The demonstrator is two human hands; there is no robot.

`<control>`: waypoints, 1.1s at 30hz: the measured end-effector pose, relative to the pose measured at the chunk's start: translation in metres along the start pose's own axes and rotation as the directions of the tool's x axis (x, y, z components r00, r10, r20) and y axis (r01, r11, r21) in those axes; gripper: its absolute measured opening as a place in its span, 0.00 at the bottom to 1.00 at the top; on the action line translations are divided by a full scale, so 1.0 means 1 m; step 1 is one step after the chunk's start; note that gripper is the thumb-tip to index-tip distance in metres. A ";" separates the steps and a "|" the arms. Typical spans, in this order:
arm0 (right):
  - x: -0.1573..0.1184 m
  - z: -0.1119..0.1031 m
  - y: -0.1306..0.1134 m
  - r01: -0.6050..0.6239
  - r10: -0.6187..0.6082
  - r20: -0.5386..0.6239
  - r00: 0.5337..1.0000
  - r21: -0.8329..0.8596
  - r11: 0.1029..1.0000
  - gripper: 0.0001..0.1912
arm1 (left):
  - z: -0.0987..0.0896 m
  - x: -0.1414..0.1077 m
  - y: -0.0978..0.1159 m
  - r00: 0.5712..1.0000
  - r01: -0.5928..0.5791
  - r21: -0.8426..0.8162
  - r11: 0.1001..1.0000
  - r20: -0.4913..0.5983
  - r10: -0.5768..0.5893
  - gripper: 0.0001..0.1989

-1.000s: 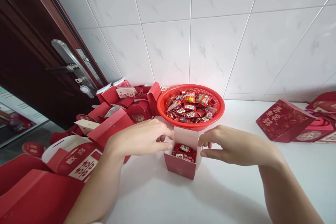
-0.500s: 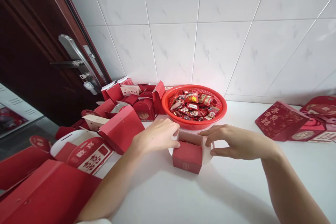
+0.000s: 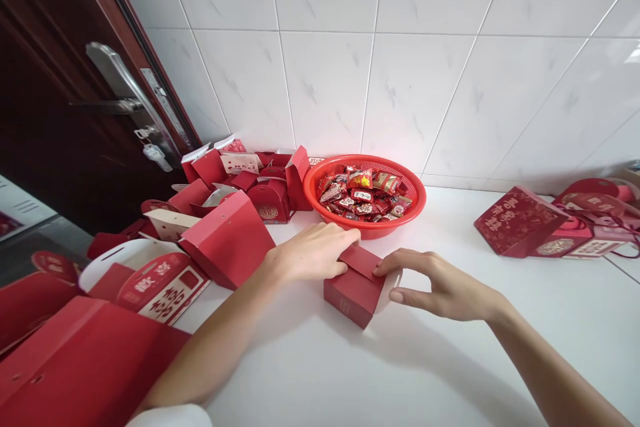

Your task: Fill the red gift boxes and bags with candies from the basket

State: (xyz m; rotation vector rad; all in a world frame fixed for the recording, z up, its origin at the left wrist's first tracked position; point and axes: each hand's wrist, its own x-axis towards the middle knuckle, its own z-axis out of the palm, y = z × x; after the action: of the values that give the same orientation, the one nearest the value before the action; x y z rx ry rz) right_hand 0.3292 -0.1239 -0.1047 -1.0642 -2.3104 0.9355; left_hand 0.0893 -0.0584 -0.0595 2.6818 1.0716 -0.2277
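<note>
A small red cardboard candy box (image 3: 349, 293) stands on the white table in front of me, its top flaps folded over so its inside is hidden. My left hand (image 3: 311, 251) is closed around the box's far left side, with the thumb against its near edge. At the other end, my right hand (image 3: 443, 285) has its fingertips on the top flap and its thumb by the pale side flap. Just behind the box is a red plastic basket (image 3: 419, 208), which holds wrapped candies (image 3: 363, 195) in red packaging.
Many red gift boxes, such as an upright one (image 3: 227, 237) and one with white lettering panels (image 3: 165, 293), crowd the left side. More decorated boxes (image 3: 520, 223) stand at the right. A tiled wall (image 3: 330, 93) rises behind, and a dark door (image 3: 55, 107) is at far left.
The top of the candy box was open and has been folded down. My right fingers have shifted left onto the flap. The view has moved slightly.
</note>
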 end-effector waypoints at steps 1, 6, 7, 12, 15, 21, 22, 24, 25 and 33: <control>0.002 0.005 0.003 0.006 -0.005 -0.048 0.999 0.016 1.000 0.18 | 0.000 0.000 0.001 1.000 -0.006 -0.005 1.000 -0.004 0.006 0.07; 0.012 0.038 0.018 -0.016 0.024 -0.302 0.953 0.029 0.999 0.25 | 0.004 0.001 0.004 1.000 0.025 -0.116 0.993 0.018 -0.023 0.16; 0.014 0.044 0.020 -0.024 0.033 -0.327 0.944 0.030 0.999 0.26 | 0.005 0.001 0.003 0.999 0.023 -0.139 0.990 0.027 -0.020 0.18; 0.016 0.061 0.027 -0.113 0.155 -0.339 0.928 0.142 0.983 0.30 | 0.003 0.001 -0.003 0.997 -0.026 -0.284 0.958 0.058 0.044 0.23; 0.015 0.065 0.029 -0.156 0.226 -0.338 0.914 0.220 0.963 0.32 | 0.001 0.003 -0.006 0.995 -0.057 -0.358 0.932 0.054 0.081 0.15; 0.015 0.075 0.030 -0.186 0.257 -0.487 0.835 0.191 0.964 0.30 | 0.007 0.012 -0.003 0.985 -0.118 -0.324 0.939 0.078 0.151 0.03; 0.014 0.077 0.030 -0.188 0.248 -0.518 0.819 0.166 0.968 0.28 | 0.008 0.012 -0.002 0.989 -0.102 -0.316 0.943 0.074 0.132 0.03; 0.013 0.081 0.029 -0.176 0.201 -0.581 0.789 0.100 0.979 0.24 | 0.010 0.010 0.000 0.996 -0.051 -0.275 0.960 0.051 0.068 0.03; 0.013 0.083 0.028 -0.163 0.165 -0.609 0.776 0.060 0.985 0.22 | 0.010 0.009 0.000 0.999 -0.019 -0.248 0.968 0.039 0.030 0.05; 0.000 0.094 0.023 -0.124 -0.100 -0.597 0.796 -0.323 0.938 0.30 | 0.014 0.006 0.003 0.989 0.143 -0.218 0.965 0.063 -0.132 0.09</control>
State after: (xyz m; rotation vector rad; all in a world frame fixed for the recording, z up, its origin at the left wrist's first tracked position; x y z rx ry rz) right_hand 0.2825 -0.1502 -0.1858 -1.2870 -1.9366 0.1191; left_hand 0.0949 -0.0606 -0.0735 2.3964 1.1946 -0.1837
